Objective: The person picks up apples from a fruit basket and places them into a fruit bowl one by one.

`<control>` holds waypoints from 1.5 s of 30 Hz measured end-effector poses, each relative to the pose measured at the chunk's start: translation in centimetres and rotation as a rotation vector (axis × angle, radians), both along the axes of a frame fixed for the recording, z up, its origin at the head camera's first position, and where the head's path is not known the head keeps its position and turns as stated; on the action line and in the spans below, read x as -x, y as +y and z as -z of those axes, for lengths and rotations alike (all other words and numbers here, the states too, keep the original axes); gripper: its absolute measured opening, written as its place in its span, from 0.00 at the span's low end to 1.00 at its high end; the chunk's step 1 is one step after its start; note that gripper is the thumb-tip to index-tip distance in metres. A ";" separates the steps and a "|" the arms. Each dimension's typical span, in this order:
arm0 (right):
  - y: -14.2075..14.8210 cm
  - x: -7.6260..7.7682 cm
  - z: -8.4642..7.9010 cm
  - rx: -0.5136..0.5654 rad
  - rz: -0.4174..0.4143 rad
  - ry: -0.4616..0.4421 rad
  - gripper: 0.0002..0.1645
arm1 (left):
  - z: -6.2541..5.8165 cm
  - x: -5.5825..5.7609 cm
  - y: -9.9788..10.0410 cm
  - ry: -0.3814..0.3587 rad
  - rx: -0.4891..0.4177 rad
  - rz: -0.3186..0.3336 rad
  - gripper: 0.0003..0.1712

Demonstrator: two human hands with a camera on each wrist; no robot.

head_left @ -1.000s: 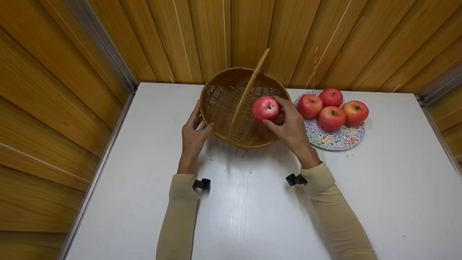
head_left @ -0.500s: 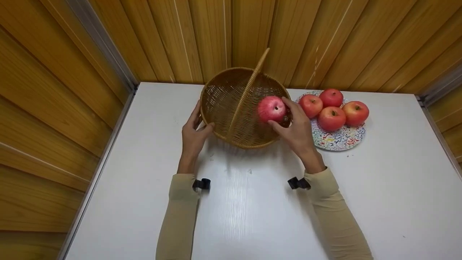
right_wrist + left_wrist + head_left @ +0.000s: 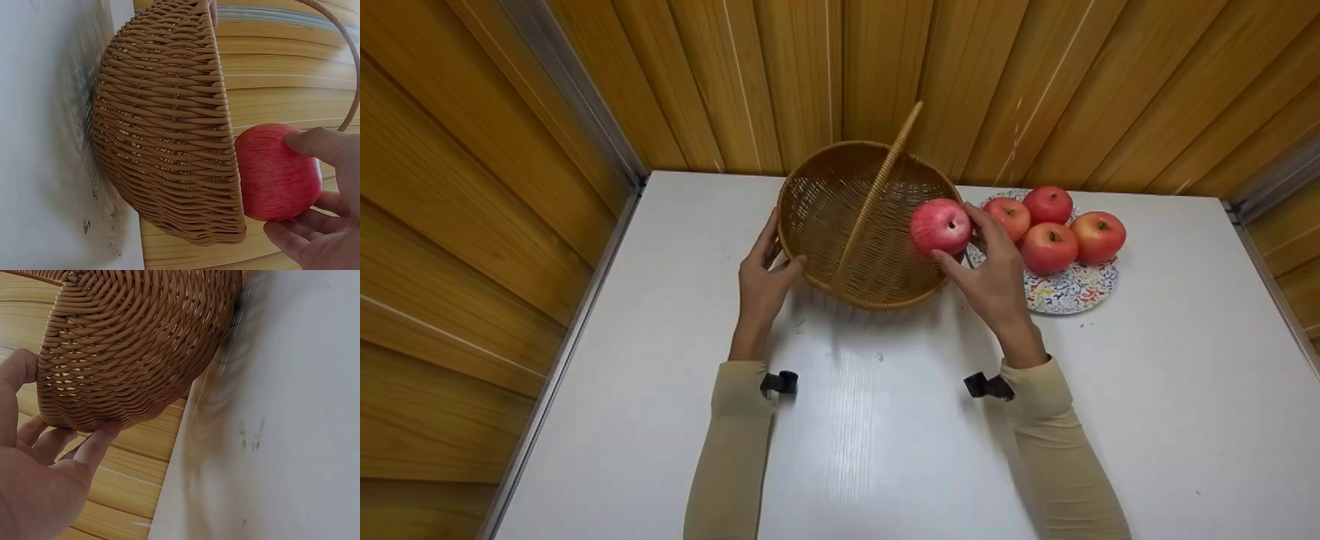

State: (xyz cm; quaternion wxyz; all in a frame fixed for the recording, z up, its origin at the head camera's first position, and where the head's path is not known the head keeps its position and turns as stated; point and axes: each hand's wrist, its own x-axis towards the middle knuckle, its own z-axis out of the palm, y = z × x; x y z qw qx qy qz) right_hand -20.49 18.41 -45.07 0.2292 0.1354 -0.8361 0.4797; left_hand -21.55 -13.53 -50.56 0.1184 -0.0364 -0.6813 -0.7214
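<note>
A brown wicker basket with an arched handle stands towards the back of the table. At its left side my left hand grips the rim, thumb at the rim and fingers along the outer weave, as the left wrist view shows. A red apple is held in my right hand, between thumb and fingers. In the right wrist view this apple is at rim height, its lower part hidden behind the basket wall. No other apple shows inside the basket.
Right of the basket a speckled, colourful plate bears several red-yellow apples, grouped on its back half. The right hand overlaps its left edge. Wooden panel walls rise behind the white table and on both sides.
My right hand has moved right with the apple, from over the basket's inside to near its right rim. The left hand and the basket have stayed in place.
</note>
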 end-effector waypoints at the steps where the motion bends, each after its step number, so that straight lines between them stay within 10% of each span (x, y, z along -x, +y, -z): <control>1: 0.1 -0.1 -0.1 0.004 0.002 0.002 0.44 | 0.0 0.0 0.0 -0.003 0.001 -0.003 0.47; 17: 3.6 -0.8 -2.0 0.115 0.107 -0.016 0.43 | -0.1 0.0 0.0 -0.019 0.012 -0.023 0.46; 45: 7.9 -0.3 -1.2 0.067 0.276 -0.362 0.50 | 0.1 0.2 -0.2 -0.007 0.003 -0.004 0.48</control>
